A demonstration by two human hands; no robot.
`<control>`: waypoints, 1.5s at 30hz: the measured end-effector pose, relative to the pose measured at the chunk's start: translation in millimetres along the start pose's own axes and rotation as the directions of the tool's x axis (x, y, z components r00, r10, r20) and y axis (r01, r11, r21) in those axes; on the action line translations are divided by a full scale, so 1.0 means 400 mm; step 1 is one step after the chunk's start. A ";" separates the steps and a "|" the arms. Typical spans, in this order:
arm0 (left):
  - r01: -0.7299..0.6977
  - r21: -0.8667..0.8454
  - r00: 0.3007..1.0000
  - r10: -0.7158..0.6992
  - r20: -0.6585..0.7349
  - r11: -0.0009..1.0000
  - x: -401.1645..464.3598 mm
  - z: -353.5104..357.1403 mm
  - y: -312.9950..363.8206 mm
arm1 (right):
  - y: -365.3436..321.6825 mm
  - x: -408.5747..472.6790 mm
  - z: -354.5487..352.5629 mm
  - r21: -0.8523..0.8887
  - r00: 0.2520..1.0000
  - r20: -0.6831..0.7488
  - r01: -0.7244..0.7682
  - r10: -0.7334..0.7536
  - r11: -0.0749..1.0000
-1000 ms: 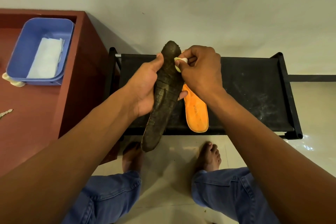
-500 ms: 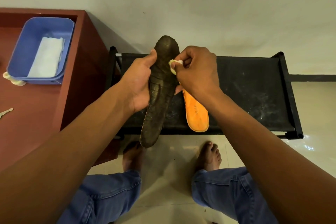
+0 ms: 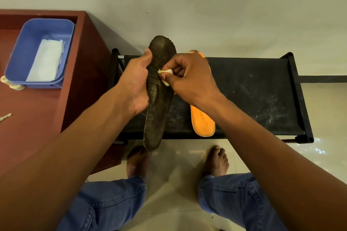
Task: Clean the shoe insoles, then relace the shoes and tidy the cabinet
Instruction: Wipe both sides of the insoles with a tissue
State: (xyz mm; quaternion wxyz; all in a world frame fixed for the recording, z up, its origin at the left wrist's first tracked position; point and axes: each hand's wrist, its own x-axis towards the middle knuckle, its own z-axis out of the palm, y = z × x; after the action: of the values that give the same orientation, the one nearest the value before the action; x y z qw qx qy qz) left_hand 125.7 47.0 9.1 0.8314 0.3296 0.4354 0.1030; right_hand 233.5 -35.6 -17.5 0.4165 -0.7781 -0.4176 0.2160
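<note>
Insole-cleaning at a shoe rack: a dark, grimy insole (image 3: pixel 159 88) is held lengthwise above the left end of a black shoe rack (image 3: pixel 253 95), the left hand (image 3: pixel 135 84) wrapped round its edge with the thumb on top. The right hand (image 3: pixel 189 78) pinches a small pale cloth wad (image 3: pixel 166 73) against the insole's middle. An orange insole (image 3: pixel 202 122) lies on the rack beneath that hand. A blue tub (image 3: pixel 26 48) holding a folded white cloth (image 3: pixel 47 60) sits on a red-brown cabinet (image 3: pixel 33 110) to the left.
</note>
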 end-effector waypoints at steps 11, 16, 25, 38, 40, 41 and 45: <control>0.078 0.025 0.982 -0.081 0.170 0.997 -0.007 0.016 -0.023 | 0.018 0.028 -0.053 0.024 0.945 -0.323 -0.039 0.045 0.999; 0.033 0.011 0.986 -0.035 0.163 0.999 -0.012 0.012 -0.015 | -0.009 0.009 -0.007 0.034 0.981 -0.184 0.065 -0.058 0.997; 0.097 0.042 0.964 -0.104 0.247 0.994 -0.022 0.023 -0.020 | 0.020 0.028 -0.053 -0.023 0.894 -0.447 -0.020 0.007 1.000; 0.113 0.051 0.974 -0.121 0.194 0.992 -0.016 0.020 -0.022 | 0.009 0.020 -0.030 -0.046 0.922 -0.380 0.054 -0.067 0.997; 0.129 0.083 0.969 -0.144 0.200 0.988 -0.021 0.027 -0.024 | 0.020 0.030 -0.053 -0.056 0.894 -0.447 0.000 -0.025 0.998; 0.136 0.097 0.967 -0.153 0.204 0.986 -0.024 0.030 -0.025 | 0.025 0.033 -0.062 -0.047 0.887 -0.463 -0.025 0.000 0.999; 0.135 0.089 0.966 -0.151 0.210 0.987 -0.027 0.032 -0.024 | 0.029 0.035 -0.066 -0.007 0.904 -0.426 -0.034 0.028 0.999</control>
State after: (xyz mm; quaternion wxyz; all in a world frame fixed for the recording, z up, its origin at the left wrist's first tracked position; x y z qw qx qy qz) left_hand 128.4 29.0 15.3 0.8663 0.3371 0.3684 -0.0100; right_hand 264.7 -39.9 -12.0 0.4887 -0.8159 -0.3058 0.0444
